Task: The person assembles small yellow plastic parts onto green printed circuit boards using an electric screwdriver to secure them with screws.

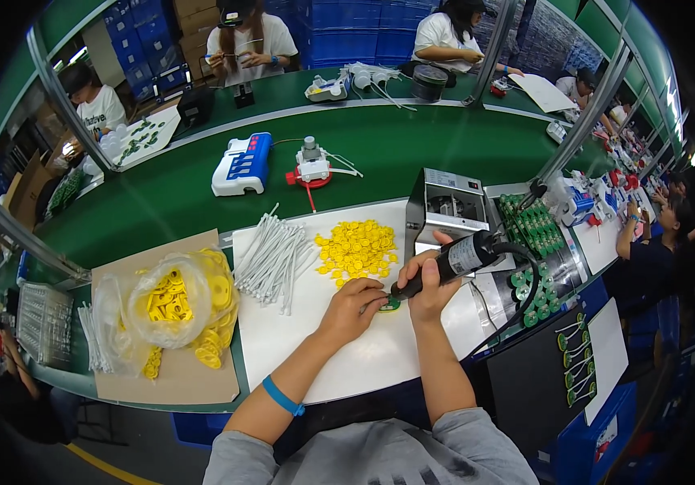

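Near the middle of a large white work sheet [371, 356], I have the right hand [426, 295] wrapped around a black cylindrical power tool with a pale label [464, 255], its thick black cord [535, 279] looping away on the right. From my viewpoint the tool lies tilted, its narrow end pointing down and left toward the left hand [350, 310]. That hand is narrow, thumb and fingertips drawn close together beside the tool's end; I cannot tell whether they grip anything. A small green board with a yellowish edge [390, 305] lies just below these fingertips, partly covered by them. Around the left wrist I see a bright blue band [283, 396].

Just beyond the hands spreads a loose pile of small round yellow plastic pieces [356, 249], and left of it a bundle of thin white cable-like strips [273, 259]. Farther left, a clear plastic bag [130, 317] with yellow parts sits on a brown cardboard sheet [176, 386]. Behind the tool stands a silver metal box-shaped machine [448, 202]; to its right I have rows of green circuit boards [535, 230] near several round green discs [535, 297]. Across the green bench surface [177, 206] rests a white-and-blue plastic device [242, 165].
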A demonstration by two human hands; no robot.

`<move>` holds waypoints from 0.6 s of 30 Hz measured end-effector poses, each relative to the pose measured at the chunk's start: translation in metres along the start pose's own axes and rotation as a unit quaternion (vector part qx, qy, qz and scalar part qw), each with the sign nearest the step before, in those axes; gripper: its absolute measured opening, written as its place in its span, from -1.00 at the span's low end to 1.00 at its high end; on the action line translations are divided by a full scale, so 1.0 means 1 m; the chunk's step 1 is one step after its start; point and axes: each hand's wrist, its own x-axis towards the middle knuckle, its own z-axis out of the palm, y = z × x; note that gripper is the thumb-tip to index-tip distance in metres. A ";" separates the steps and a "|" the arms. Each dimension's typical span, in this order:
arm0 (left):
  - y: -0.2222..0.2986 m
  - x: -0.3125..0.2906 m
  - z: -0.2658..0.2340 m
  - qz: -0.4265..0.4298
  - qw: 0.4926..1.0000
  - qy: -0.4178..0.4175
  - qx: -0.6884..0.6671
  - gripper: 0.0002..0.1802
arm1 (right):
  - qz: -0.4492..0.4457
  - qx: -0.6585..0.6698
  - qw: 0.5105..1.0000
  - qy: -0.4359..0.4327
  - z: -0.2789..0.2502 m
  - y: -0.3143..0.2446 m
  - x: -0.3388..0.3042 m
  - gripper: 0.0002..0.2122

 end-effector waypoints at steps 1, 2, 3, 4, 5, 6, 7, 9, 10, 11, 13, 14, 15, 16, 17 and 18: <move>0.000 0.001 0.000 0.000 1.000 -0.003 0.000 -0.87 | -0.003 0.004 1.000 0.002 0.000 0.000 0.000 -0.51; 0.000 0.001 0.001 0.000 1.000 -0.003 0.000 -0.87 | -0.007 0.008 1.000 0.003 -0.001 -0.001 0.001 -0.50; -0.001 0.001 0.001 0.001 1.000 -0.004 -0.002 -0.87 | -0.007 0.008 1.000 0.003 -0.001 -0.001 0.001 -0.50; -0.001 0.001 0.002 0.003 1.000 -0.006 -0.003 -0.87 | -0.009 0.005 1.000 0.002 -0.001 -0.002 0.000 -0.49; -0.001 0.001 0.002 0.003 1.000 -0.006 -0.003 -0.87 | -0.011 0.001 1.000 0.001 -0.001 -0.002 0.000 -0.49; -0.002 0.001 0.001 0.000 1.000 -0.009 -0.007 -0.87 | -0.011 0.001 1.000 0.001 -0.001 -0.002 0.000 -0.49; -0.002 0.002 0.001 -0.003 1.000 -0.013 -0.012 -0.87 | -0.008 0.004 1.000 0.004 -0.001 -0.001 0.000 -0.48; -0.002 0.003 0.001 -0.003 1.000 -0.019 -0.014 -0.86 | -0.004 0.007 1.000 0.006 -0.001 0.000 0.000 -0.47; -0.002 0.003 0.001 -0.002 1.000 -0.025 -0.016 -0.86 | -0.008 0.016 1.000 0.004 -0.002 0.000 0.000 -0.47; -0.002 0.004 0.001 -0.003 1.000 -0.025 -0.015 -0.86 | -0.012 0.024 1.000 0.002 -0.003 0.001 0.001 -0.47; -0.002 0.006 0.001 0.001 0.998 -0.042 -0.036 -0.85 | -0.011 0.013 1.000 0.003 -0.003 0.003 0.001 -0.46; -0.003 0.006 0.001 0.000 0.999 -0.041 -0.035 -0.85 | -0.012 0.001 1.000 0.004 -0.004 0.004 0.000 -0.44; -0.004 0.006 0.002 -0.010 0.998 -0.053 -0.040 -0.85 | -0.010 0.001 1.000 0.003 -0.003 0.004 0.000 -0.44; -0.005 0.006 0.002 -0.020 0.997 -0.067 -0.046 -0.85 | -0.013 0.002 1.000 0.000 -0.002 0.005 -0.001 -0.44; -0.006 0.006 0.002 -0.021 0.996 -0.067 -0.046 -0.85 | -0.015 0.003 1.000 -0.003 -0.002 0.005 -0.001 -0.44; -0.008 0.006 0.002 -0.021 0.996 -0.071 -0.050 -0.84 | -0.014 0.003 1.000 -0.004 -0.002 0.006 -0.002 -0.44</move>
